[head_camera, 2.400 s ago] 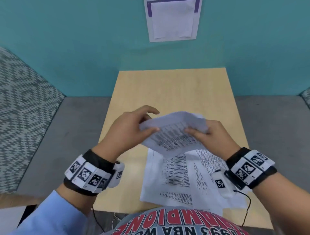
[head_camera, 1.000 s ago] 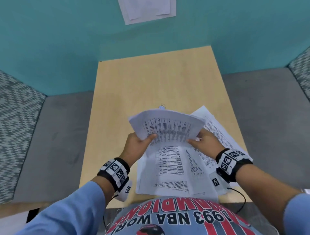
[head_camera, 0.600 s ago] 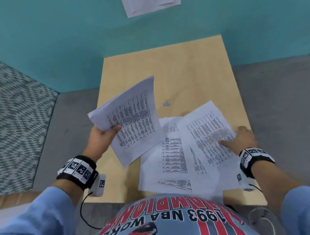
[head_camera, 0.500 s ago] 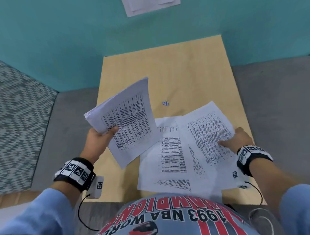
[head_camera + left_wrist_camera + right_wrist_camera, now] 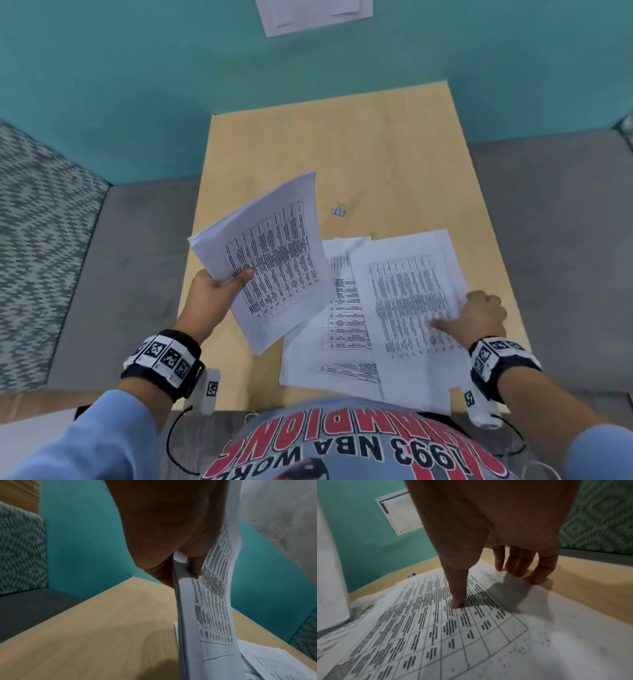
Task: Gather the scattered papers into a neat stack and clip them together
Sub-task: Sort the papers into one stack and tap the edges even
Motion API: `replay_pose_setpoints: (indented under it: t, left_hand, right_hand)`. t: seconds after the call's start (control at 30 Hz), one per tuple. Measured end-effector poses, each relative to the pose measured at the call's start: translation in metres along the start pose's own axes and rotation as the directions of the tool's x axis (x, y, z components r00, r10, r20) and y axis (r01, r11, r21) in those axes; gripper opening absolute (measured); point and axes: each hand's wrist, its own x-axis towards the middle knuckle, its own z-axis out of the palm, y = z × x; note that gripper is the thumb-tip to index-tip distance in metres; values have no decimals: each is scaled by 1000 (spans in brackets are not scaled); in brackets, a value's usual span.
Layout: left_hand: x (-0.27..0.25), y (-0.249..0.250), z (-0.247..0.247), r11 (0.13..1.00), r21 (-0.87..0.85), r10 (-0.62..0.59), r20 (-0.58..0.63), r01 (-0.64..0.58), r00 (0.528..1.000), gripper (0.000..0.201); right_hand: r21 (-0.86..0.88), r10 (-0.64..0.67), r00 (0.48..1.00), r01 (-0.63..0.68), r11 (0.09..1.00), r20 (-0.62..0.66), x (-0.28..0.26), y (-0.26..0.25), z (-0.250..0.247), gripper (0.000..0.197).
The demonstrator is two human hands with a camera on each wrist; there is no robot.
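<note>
My left hand (image 5: 236, 279) grips a stack of printed papers (image 5: 270, 260) by its lower left edge and holds it tilted above the left part of the wooden table (image 5: 342, 144). In the left wrist view the thumb (image 5: 195, 566) lies on the stack's (image 5: 214, 615) printed face. Several loose sheets (image 5: 342, 325) lie overlapped near the front edge. My right hand (image 5: 454, 310) is on the top right sheet (image 5: 404, 298): thumb (image 5: 455, 601) pressed on the print, fingertips (image 5: 518, 572) at its slightly lifted right edge. A small binder clip (image 5: 338, 209) lies beyond the sheets.
Grey bench seats (image 5: 120, 274) flank the table on both sides, with a patterned cushion (image 5: 34, 240) at the left. A teal wall (image 5: 137, 85) stands behind the table, and a paper notice (image 5: 315, 13) hangs on it. The far half of the table is bare wood.
My right hand let go of the stack and went to the right-hand sheet on the table. My left hand carried the stack to the left alone. The clip came into view.
</note>
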Motion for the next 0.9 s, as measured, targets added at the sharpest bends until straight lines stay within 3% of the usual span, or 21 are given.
replay_pose_setpoints:
  t: [0.23,0.43,0.53,0.7,0.9]
  left_hand:
    - [-5,-4,-12,1000,23,-16,8,16,1000,15]
    - [-7,-5,-16,1000,11,-29,2,29,1000,15]
    - [-10,-4,-17,999,14,-32,6,32,999,15]
    - [-13,-6,-17,999,16,-28,9,28,1000,15]
    - [-12,-6,-18,999,35,-37,-1,37,999,15]
  right_hand:
    - [158,26,998,-36,987,64,19,7,-14,85]
    - [38,123,992,-121,992,-36,6,-4,-8,97]
    - [154,124,992,-127,980,33,7,-12,-5,85]
    - [130,-11,994,-3,992,111,8,-9,-2,34]
    - [314,-179,983,157,936,41,3,11,-25,20]
